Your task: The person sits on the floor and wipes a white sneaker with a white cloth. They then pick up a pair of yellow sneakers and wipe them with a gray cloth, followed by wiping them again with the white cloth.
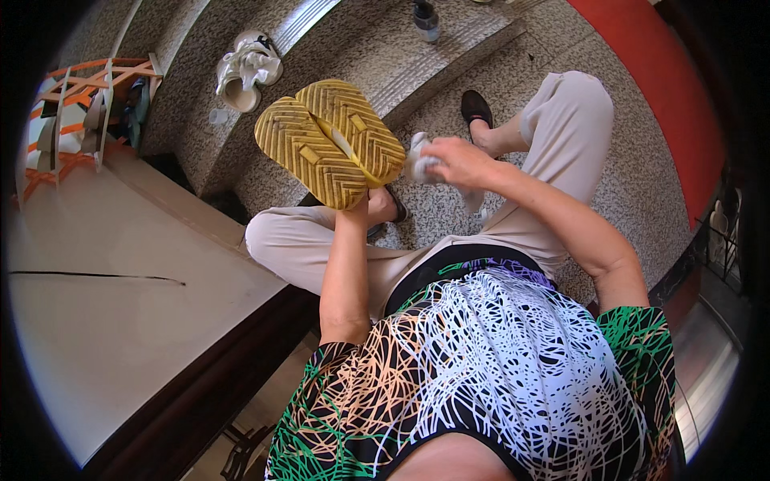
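My left hand holds a pair of slippers with ridged yellow soles up in front of me. The treads face the camera, the soles stand side by side with a narrow gap between them, and most of this hand is hidden behind them. Just right of the heel end, my right hand grips a crumpled whitish cloth, slightly blurred. The cloth is close to the edge of the right sole; whether they touch, I cannot tell.
On the speckled stone steps sit some white shoes, a small clear plastic cup and a dark-topped bottle. An orange and white rack stands at left. A red strip borders the floor at right.
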